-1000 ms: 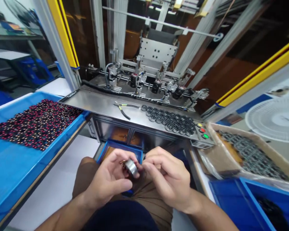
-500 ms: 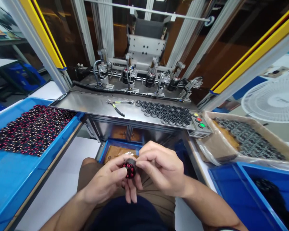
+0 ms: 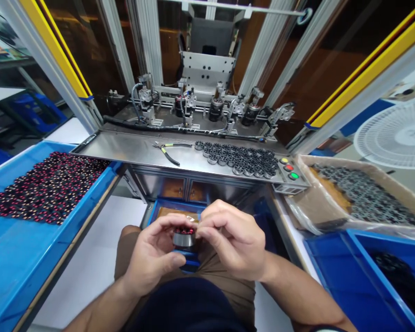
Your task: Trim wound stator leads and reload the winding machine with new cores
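Low over my lap is a small round motor stator (image 3: 184, 239), a smooth grey ring with red windings showing along its top. My left hand (image 3: 154, 251) curls around its left and far side, the thumb sitting lower and apart from the ring. At the ring's right edge, my right hand (image 3: 232, 240) keeps thumb and forefinger pinched together. Whatever lies between those fingertips is too small to make out. The stator's far side is hidden behind fingers. Below it, a blue bin (image 3: 155, 210) with brown lining is partly visible.
Pliers (image 3: 169, 154) and several rows of black-and-grey rings (image 3: 242, 159) lie on the metal ledge, beside a button panel (image 3: 290, 170). A blue tray (image 3: 24, 240) of red-wound parts is at left. At right stand a lined carton (image 3: 302, 207), a blue bin (image 3: 327, 253) and a fan (image 3: 397, 136).
The stator has turned from its wound face toward me to its smooth side toward me. My left thumb has come off its face and dropped lower; the right hand remains pinched beside it.
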`<state>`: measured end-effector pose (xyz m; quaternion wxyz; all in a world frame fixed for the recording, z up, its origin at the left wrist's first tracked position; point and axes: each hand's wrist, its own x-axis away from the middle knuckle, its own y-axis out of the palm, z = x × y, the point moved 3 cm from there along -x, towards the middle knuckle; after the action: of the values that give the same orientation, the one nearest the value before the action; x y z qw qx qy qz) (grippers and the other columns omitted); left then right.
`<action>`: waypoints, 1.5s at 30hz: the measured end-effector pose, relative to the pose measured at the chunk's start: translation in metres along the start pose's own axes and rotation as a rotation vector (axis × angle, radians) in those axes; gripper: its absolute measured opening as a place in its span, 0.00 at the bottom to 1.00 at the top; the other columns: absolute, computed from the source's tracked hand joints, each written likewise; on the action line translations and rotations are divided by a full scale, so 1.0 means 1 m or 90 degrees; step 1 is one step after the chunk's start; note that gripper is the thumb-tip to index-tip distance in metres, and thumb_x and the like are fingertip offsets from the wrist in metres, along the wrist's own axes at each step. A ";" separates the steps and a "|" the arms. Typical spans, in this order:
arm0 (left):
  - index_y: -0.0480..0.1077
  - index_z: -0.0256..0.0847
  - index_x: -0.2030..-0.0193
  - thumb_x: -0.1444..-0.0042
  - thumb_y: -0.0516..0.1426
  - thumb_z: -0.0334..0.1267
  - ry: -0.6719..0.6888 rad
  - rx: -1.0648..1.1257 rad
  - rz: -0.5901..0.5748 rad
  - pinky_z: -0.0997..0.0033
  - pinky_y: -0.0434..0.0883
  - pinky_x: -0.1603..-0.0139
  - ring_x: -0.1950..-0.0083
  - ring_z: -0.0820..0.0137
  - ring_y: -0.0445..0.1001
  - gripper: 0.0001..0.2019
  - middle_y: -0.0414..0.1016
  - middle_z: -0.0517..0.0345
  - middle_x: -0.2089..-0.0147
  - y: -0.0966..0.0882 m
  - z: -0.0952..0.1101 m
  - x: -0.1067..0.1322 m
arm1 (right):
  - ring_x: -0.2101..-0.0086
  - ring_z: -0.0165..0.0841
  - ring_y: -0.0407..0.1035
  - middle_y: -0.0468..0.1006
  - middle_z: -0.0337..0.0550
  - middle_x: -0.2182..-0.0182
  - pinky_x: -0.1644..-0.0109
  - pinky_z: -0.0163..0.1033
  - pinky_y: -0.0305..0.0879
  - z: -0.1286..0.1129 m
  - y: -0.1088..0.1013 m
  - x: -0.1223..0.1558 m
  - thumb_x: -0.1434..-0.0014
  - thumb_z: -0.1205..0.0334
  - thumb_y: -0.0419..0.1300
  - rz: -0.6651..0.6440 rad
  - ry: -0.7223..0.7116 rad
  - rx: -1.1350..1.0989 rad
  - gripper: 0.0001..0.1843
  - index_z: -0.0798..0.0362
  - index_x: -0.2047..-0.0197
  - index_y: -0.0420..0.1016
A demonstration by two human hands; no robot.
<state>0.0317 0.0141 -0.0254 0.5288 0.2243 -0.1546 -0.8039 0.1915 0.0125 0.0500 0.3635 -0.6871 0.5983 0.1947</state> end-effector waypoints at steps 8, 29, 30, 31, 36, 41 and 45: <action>0.78 0.46 0.57 0.49 0.68 0.33 0.075 -0.027 0.000 0.72 0.73 0.48 0.45 0.66 0.74 0.12 0.75 0.53 0.47 -0.008 -0.002 -0.007 | 0.72 0.29 0.69 0.75 0.43 0.74 0.68 0.35 0.67 -0.001 0.002 0.006 0.41 0.75 0.61 0.067 0.063 0.013 0.06 0.58 0.69 0.76; 0.76 0.47 0.57 0.45 0.65 0.36 0.088 -0.038 -0.084 0.62 0.74 0.43 0.42 0.63 0.76 0.08 0.77 0.54 0.46 -0.018 0.011 -0.017 | 0.68 0.34 0.73 0.77 0.48 0.68 0.67 0.37 0.71 0.029 0.052 0.051 0.42 0.39 0.62 0.056 0.517 -0.674 0.28 0.60 0.61 0.81; 0.76 0.47 0.58 0.45 0.66 0.35 0.092 -0.052 -0.099 0.60 0.74 0.42 0.40 0.61 0.74 0.08 0.78 0.54 0.46 -0.017 0.012 -0.017 | 0.67 0.33 0.73 0.77 0.49 0.68 0.65 0.37 0.71 0.029 0.054 0.050 0.43 0.40 0.63 0.031 0.524 -0.687 0.28 0.60 0.60 0.81; 0.76 0.47 0.58 0.45 0.66 0.35 0.096 -0.069 -0.119 0.58 0.72 0.41 0.38 0.60 0.73 0.08 0.79 0.53 0.47 -0.016 0.013 -0.017 | 0.67 0.32 0.72 0.77 0.48 0.67 0.63 0.37 0.70 0.029 0.056 0.049 0.44 0.41 0.65 0.005 0.532 -0.703 0.27 0.60 0.59 0.81; 0.69 0.52 0.42 0.57 0.72 0.42 0.155 -0.233 -0.065 0.57 0.61 0.31 0.28 0.56 0.59 0.34 0.69 0.51 0.35 -0.021 0.023 -0.013 | 0.65 0.32 0.71 0.76 0.43 0.65 0.58 0.38 0.69 0.033 0.046 0.046 0.46 0.47 0.70 0.004 0.439 -0.563 0.20 0.53 0.56 0.80; 0.71 0.52 0.42 0.53 0.70 0.44 0.106 -0.487 -0.009 0.70 0.67 0.40 0.42 0.64 0.72 0.30 0.74 0.55 0.44 -0.022 0.031 -0.002 | 0.56 0.40 0.71 0.75 0.50 0.55 0.53 0.47 0.72 0.022 0.023 0.042 0.44 0.67 0.67 0.030 0.052 0.003 0.26 0.48 0.43 0.71; 0.72 0.52 0.45 0.49 0.68 0.40 0.100 -0.535 -0.062 0.73 0.72 0.49 0.52 0.68 0.76 0.24 0.79 0.59 0.52 -0.009 0.035 0.001 | 0.55 0.40 0.71 0.73 0.51 0.55 0.54 0.46 0.73 0.016 0.021 0.042 0.45 0.76 0.63 0.013 -0.010 0.101 0.30 0.51 0.40 0.68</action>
<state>0.0063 0.0175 -0.0002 0.5461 0.0569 0.2376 -0.8013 0.1830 -0.0051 0.0044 0.4196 -0.6486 0.6156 0.1558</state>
